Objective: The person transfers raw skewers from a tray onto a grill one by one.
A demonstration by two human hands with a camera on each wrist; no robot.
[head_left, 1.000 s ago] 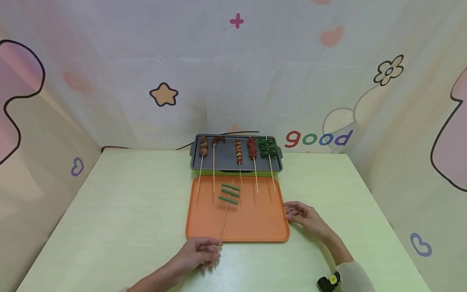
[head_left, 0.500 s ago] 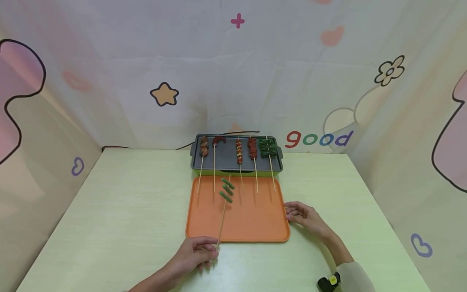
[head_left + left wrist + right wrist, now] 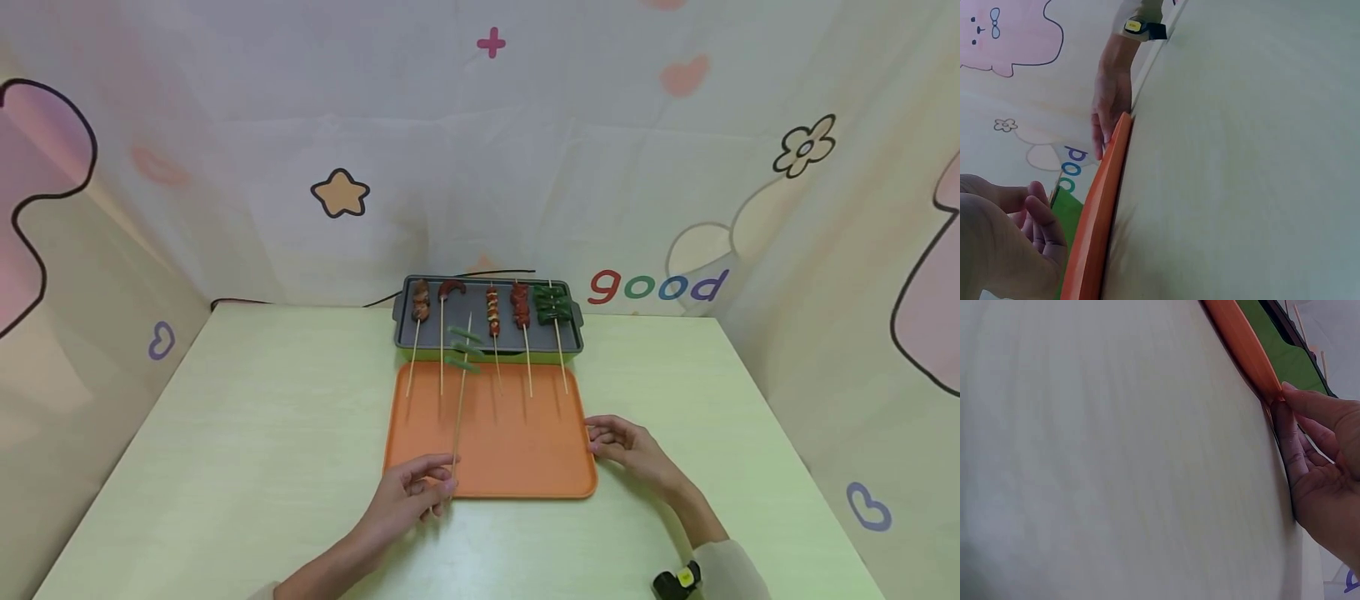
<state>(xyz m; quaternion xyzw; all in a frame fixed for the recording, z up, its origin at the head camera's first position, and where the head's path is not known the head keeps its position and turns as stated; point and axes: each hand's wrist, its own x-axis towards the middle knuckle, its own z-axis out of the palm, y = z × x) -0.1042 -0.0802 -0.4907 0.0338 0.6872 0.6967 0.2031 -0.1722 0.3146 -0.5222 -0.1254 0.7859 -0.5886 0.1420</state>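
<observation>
My left hand [image 3: 411, 500] pinches the lower end of a wooden skewer [image 3: 460, 408] between thumb and fingers. Three green bean-like pieces [image 3: 462, 348], slightly blurred, are threaded near its top and overlap the grill's front edge in the head view. Below the skewer lies an orange tray [image 3: 525, 454], flat on the table. At the tray's right side, my right hand [image 3: 630, 450] grips the rim; the right wrist view shows thumb [image 3: 1316, 405] and fingers around the tray's edge. In the left wrist view, the left hand [image 3: 1022, 234] hides most of the skewer.
A dark grill plate [image 3: 468, 325] on a green base stands behind the tray. Across it lie several food skewers, including a meat skewer [image 3: 420, 302] and a green leafy one [image 3: 552, 304], handles jutting over the tray. A black cable [image 3: 382, 300] runs behind.
My left hand has moved forward, carrying the skewer from over the tray toward the grill. The green pieces have swivelled on the stick. My right hand has stayed at the tray's edge.
</observation>
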